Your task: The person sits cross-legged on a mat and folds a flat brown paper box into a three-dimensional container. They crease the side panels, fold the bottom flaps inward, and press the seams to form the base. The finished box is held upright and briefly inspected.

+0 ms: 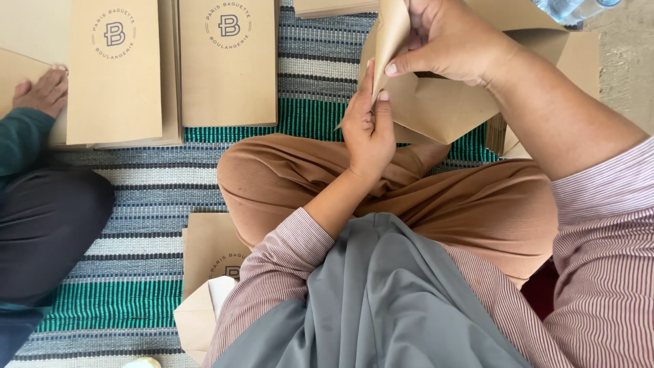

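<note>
Grey cloth (pixel 381 307) drapes down the person's front, closest of all, with striped pink sleeves (pixel 599 272) on either side and tan trousers (pixel 477 204) over crossed legs beyond it. Above the knees both hands work one brown paper bag (pixel 443 112). The left hand (pixel 368 133) is closed on the bag's near edge, thumb and fingers pinched together on the paper. The right hand (pixel 449 41) is closed too, thumb pressed against a folded flap at the bag's top, which stands up between the two hands. The rest of the bag hangs flat behind and below the right hand, partly over the right knee.

Two stacks of the same brown bags lie flat on the striped mat (pixel 157 204) at upper left: a left stack (pixel 116 75) and a right stack (pixel 228 65), each rectangular, each with a dark round printed mark near its top. More bags lie at the top edge, behind the hands. Another small pile of bags (pixel 208 245) lies beside the left elbow, a round mark partly showing, and a folded paper piece (pixel 197 317) sits just below it.

At far left, another person's hand (pixel 44 88) in a dark green sleeve rests on the edge of the left stack.
</note>
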